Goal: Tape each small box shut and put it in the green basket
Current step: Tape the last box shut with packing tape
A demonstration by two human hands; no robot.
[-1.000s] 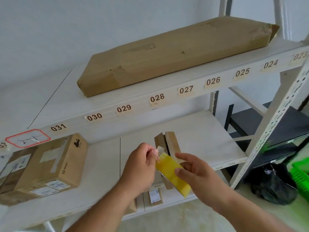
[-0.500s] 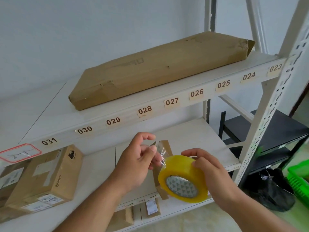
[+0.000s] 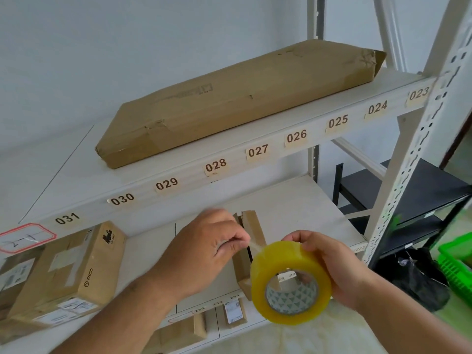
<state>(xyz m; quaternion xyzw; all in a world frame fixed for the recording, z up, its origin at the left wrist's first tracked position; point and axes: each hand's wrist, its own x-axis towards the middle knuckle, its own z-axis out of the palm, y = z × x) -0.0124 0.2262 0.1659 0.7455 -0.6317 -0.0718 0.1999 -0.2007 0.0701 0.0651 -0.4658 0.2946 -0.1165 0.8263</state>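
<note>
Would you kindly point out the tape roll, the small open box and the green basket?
tape roll (image 3: 260,272): head view, yellow outer band.
small open box (image 3: 251,223): head view, raised flap.
green basket (image 3: 457,267): head view, slatted wall.

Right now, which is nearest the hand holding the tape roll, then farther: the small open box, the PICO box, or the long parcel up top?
From the right hand:
1. Small open box, just left of it, behind the tape roll.
2. PICO box, far left on the same shelf.
3. Long parcel, on the shelf above.
</note>
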